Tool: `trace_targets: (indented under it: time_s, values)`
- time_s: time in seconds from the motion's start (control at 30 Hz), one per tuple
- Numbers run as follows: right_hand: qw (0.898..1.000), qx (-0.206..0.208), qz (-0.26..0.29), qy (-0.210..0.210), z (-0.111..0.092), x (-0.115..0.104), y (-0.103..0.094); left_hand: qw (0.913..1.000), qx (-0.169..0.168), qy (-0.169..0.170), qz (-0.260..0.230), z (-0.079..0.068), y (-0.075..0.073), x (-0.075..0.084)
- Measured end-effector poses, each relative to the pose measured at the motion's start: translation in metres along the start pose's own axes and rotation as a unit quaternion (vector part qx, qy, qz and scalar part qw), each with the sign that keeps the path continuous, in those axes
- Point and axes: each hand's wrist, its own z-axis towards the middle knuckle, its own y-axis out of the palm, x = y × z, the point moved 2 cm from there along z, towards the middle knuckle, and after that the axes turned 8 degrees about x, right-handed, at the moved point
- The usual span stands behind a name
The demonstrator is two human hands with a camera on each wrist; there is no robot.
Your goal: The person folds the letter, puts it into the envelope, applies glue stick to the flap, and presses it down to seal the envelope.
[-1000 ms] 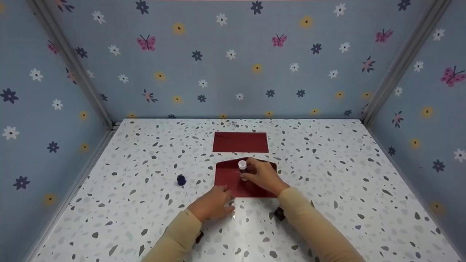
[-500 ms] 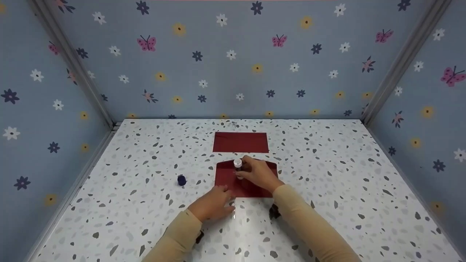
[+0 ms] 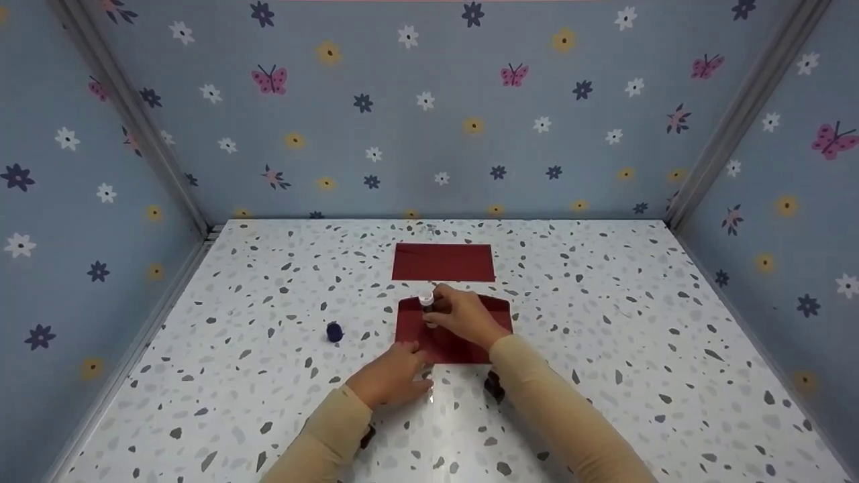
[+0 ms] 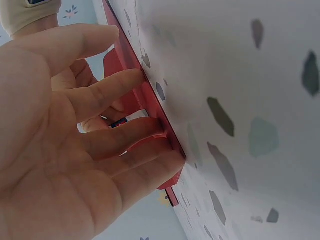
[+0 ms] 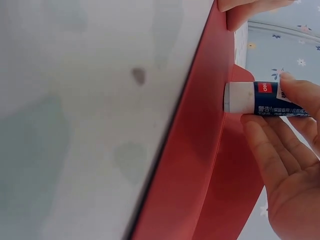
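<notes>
My right hand [image 3: 466, 315] grips a glue stick [image 5: 267, 99] between thumb and fingers. It is dark blue with white ends, and its lower end meets the red paper in the right wrist view. That paper is an envelope [image 3: 411, 325] with its flap raised at the far side, lying crosswise before me. The fingers of my left hand [image 3: 392, 376] are stretched out, their tips on the envelope's near left corner. In the left wrist view the same fingertips [image 4: 172, 160] lie along the red edge. A dark blue cap [image 3: 334, 332] sits to the left of the envelope.
A flat red rectangle of paper [image 3: 443, 263] lies just beyond the envelope. The white speckled table [image 3: 268, 376] is bounded by flower-patterned walls [image 3: 416, 134] at the back and both sides.
My right hand has slid the glue stick leftward across the upper part of the envelope. The left hand, the envelope and the cap have stayed in place.
</notes>
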Motion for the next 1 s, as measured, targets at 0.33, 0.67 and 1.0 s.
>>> trace_targets:
  time_s: [0.33, 0.67, 1.0]
  values:
    - [1.0, -0.014, -0.005, -0.002, 0.007, -0.01, 0.01, 0.9995, 0.017, 0.024, -0.008, 0.0, 0.001, -0.001]
    - [0.999, -0.015, -0.024, -0.017, 0.015, -0.021, 0.022, 0.9993, 0.016, 0.033, 0.008, 0.002, 0.001, 0.0]
    - [0.999, -0.025, -0.035, -0.019, 0.023, -0.033, 0.036, 0.9984, 0.029, 0.045, 0.02, 0.004, 0.002, 0.0]
